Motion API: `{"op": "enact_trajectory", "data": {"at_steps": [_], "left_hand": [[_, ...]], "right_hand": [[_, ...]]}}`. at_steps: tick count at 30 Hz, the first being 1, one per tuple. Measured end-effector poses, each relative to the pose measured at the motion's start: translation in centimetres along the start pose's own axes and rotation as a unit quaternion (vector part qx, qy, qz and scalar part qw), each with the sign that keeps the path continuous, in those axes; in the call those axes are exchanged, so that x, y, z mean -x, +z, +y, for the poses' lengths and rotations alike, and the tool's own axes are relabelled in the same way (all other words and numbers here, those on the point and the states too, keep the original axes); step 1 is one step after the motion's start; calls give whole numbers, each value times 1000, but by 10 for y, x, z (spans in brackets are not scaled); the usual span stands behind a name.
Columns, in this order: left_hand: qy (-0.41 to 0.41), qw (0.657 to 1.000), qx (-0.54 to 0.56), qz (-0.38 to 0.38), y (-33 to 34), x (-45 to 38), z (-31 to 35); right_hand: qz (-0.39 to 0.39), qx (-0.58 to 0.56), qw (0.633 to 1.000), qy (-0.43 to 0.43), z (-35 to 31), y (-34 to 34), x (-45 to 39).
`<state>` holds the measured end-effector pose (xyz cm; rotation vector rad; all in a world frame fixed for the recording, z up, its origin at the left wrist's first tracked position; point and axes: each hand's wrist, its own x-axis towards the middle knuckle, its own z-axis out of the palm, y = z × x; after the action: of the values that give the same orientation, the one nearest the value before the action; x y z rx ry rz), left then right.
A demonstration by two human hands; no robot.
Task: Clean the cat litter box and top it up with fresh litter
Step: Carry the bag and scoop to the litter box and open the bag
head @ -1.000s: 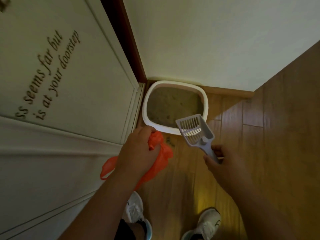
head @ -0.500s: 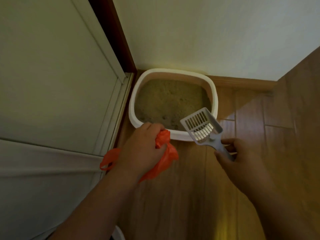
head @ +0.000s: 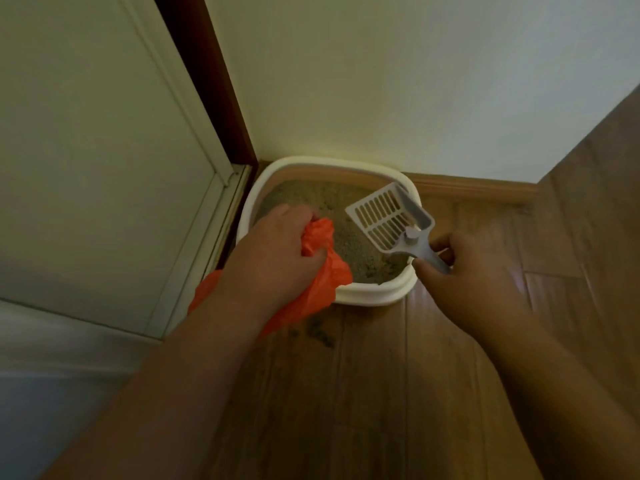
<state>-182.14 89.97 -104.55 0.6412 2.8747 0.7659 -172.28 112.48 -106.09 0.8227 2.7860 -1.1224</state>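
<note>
In the far corner where the door meets the wall, the white litter box (head: pixel 367 294) sits on the wooden floor, the left hand (head: pixel 273 258) clutching a crumpled orange bag (head: pixel 322 271) over its near-left rim while the right hand (head: pixel 460 271) grips the handle of the slotted grey scoop (head: pixel 388 220) above the litter (head: pixel 349 237).

One litter box (head: pixel 367 295), one scoop (head: pixel 388 218), one bag (head: pixel 322 271).
</note>
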Motion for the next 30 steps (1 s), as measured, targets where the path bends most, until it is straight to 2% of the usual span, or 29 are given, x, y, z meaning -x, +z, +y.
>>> {"op": "enact_trajectory", "data": {"at_steps": [6,12,15,19,22,26,30], "left_hand": [[13,1000,3,-17,-3,8,-2],[-24,996,85,-21,-6,13,10],[-23,994,97,-38,-2,18,15],[-5,992,112,-51,2,19,23],[21,996,84,-36,5,19,29],[22,997,59,-53,4,23,34],[34,995,66,-72,1,27,37]], "right_hand": [[2,-6,1000,-14,-13,5,7],[-8,-88,996,-3,-35,7,13],[-32,-138,990,13,-41,4,20],[-45,-151,987,-10,-45,4,27],[-47,-178,983,-12,-46,3,29],[-69,-298,951,34,-47,-3,31],[-85,-304,947,54,-48,-6,32]]}}
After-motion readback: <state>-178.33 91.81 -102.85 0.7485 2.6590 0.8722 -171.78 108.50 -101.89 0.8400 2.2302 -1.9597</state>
